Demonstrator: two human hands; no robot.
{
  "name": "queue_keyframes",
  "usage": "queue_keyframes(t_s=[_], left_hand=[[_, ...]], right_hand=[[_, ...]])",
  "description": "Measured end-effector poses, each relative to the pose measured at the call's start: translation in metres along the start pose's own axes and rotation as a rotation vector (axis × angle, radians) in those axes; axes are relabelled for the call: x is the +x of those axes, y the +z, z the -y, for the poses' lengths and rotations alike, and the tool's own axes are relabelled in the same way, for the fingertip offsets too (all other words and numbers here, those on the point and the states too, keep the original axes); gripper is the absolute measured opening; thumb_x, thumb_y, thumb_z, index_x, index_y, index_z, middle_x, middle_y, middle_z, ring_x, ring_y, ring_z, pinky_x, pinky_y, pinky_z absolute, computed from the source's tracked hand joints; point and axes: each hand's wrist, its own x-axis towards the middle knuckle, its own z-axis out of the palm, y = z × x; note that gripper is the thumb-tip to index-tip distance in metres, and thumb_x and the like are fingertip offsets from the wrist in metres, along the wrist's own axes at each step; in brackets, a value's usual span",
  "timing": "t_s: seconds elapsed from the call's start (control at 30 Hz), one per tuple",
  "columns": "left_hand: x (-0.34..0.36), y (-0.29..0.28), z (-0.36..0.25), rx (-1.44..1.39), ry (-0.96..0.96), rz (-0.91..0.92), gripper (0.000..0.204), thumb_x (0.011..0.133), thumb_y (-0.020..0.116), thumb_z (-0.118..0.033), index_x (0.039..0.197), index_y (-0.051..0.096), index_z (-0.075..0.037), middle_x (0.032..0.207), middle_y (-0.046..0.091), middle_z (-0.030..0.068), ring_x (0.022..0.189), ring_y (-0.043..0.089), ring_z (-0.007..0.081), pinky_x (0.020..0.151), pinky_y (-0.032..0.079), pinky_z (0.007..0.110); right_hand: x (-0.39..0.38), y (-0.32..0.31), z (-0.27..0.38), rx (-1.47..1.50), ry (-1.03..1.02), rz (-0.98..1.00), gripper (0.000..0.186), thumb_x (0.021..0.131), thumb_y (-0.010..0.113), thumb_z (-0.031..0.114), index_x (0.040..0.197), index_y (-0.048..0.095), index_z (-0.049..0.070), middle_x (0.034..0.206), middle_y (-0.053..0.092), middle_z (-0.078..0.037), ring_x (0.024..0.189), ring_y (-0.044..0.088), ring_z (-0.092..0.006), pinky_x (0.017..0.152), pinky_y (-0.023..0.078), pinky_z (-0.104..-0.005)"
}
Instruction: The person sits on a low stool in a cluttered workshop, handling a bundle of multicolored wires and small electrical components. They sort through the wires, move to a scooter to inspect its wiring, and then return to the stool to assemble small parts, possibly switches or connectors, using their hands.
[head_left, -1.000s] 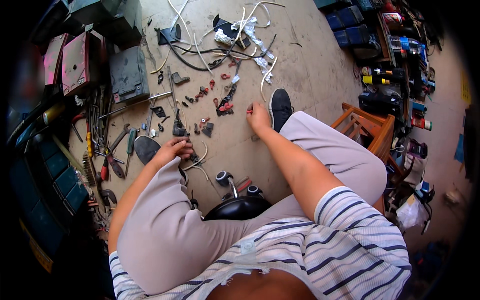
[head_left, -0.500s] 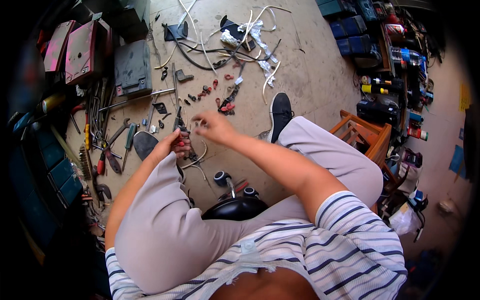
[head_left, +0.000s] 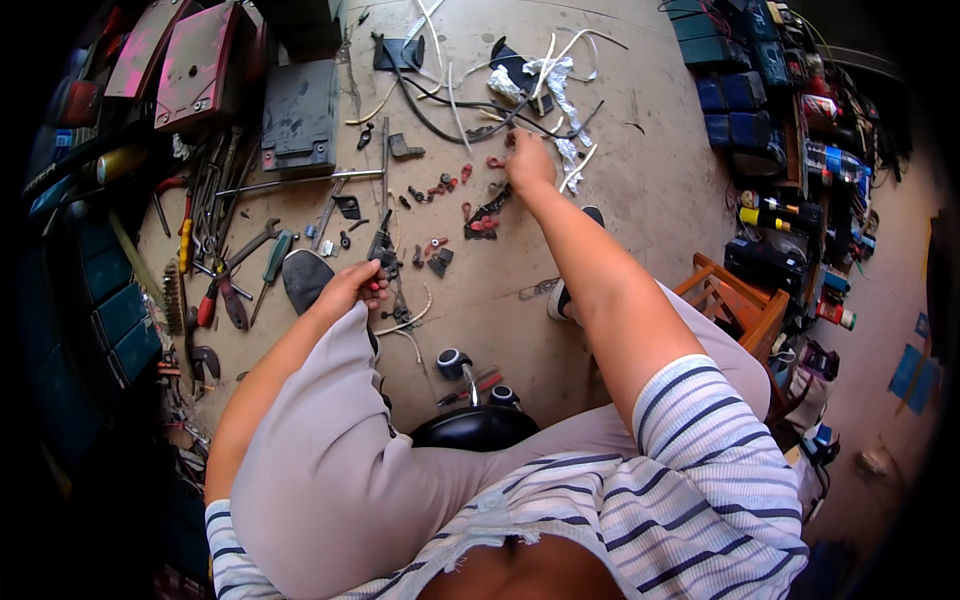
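My left hand (head_left: 352, 288) is by my left knee, its fingers closed around a small red piece (head_left: 375, 287). Just beyond those fingertips is a thin black part (head_left: 379, 240); whether the hand touches it, I cannot tell. My right hand (head_left: 530, 165) is stretched far forward over the floor, its fingers curled close to the black cable (head_left: 437, 133). What lies in those fingers is hidden. Beside this hand is a red terminal cap (head_left: 495, 162). Nearer me lie a cluster of black and red parts (head_left: 482, 225) and several small red and black caps (head_left: 440, 186).
On the left are a grey battery (head_left: 300, 115), a pink-topped battery (head_left: 200, 65), wrenches (head_left: 250, 245) and a green-handled screwdriver (head_left: 272, 262). Crumpled white paper (head_left: 560, 95) lies among wires at the back. A wooden stool (head_left: 745, 310) stands right; a black wheeled seat (head_left: 470, 425) is beneath me.
My right hand has moved from beside my left hand forward and right, out to the cables. My left hand stays by the knee with the red piece. The whole view has shifted slightly.
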Motion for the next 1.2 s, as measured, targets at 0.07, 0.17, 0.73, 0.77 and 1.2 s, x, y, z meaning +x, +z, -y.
queue_keyframes(t_s=[0.07, 0.17, 0.73, 0.77, 1.2], left_hand=[[-0.001, 0.000, 0.000, -0.002, 0.008, -0.012, 0.027, 0.090, 0.055, -0.035, 0.090, 0.057, -0.009, 0.081, 0.058, 0.0021, 0.070, 0.058, 0.0119, 0.058, 0.046, 0.024], [0.000, -0.003, 0.003, 0.015, 0.018, -0.010, 0.029, 0.090, 0.055, -0.037, 0.092, 0.055, -0.008, 0.083, 0.058, 0.0024, 0.070, 0.059, 0.0123, 0.059, 0.046, 0.024], [-0.001, -0.001, 0.001, -0.030, 0.004, -0.022, 0.021, 0.089, 0.057, -0.030, 0.092, 0.057, -0.009, 0.086, 0.059, 0.0011, 0.073, 0.058, 0.0114, 0.059, 0.046, 0.023], [-0.001, -0.001, 0.002, -0.033, 0.004, -0.015, 0.021, 0.089, 0.057, -0.030, 0.092, 0.057, -0.009, 0.087, 0.058, 0.0011, 0.073, 0.058, 0.0114, 0.059, 0.046, 0.023], [0.000, -0.001, 0.003, -0.064, 0.008, -0.012, 0.028, 0.091, 0.054, -0.030, 0.104, 0.057, -0.005, 0.087, 0.057, 0.0019, 0.078, 0.062, 0.0130, 0.063, 0.048, 0.023]], right_hand=[[0.005, 0.001, 0.002, -0.068, -0.017, -0.005, 0.018, 0.084, 0.047, 0.016, 0.099, 0.055, 0.012, 0.108, 0.056, -0.014, 0.096, 0.058, -0.0348, 0.078, 0.047, -0.0449], [0.011, -0.009, 0.005, -0.207, -0.048, 0.038, 0.017, 0.083, 0.051, 0.019, 0.097, 0.057, 0.011, 0.104, 0.058, -0.013, 0.094, 0.059, -0.0334, 0.076, 0.048, -0.0444], [0.019, -0.011, 0.062, 0.000, -0.098, 0.058, 0.024, 0.076, 0.055, 0.022, 0.091, 0.058, 0.003, 0.092, 0.064, -0.019, 0.088, 0.061, -0.0361, 0.076, 0.049, -0.0442], [0.020, -0.010, 0.063, -0.049, -0.128, 0.082, 0.023, 0.077, 0.053, 0.020, 0.092, 0.059, 0.004, 0.094, 0.064, -0.019, 0.090, 0.061, -0.0361, 0.077, 0.049, -0.0447], [-0.001, -0.012, 0.064, 0.390, -0.221, -0.008, 0.018, 0.079, 0.058, 0.013, 0.091, 0.060, 0.000, 0.081, 0.066, -0.017, 0.074, 0.065, -0.0277, 0.066, 0.050, -0.0373]])
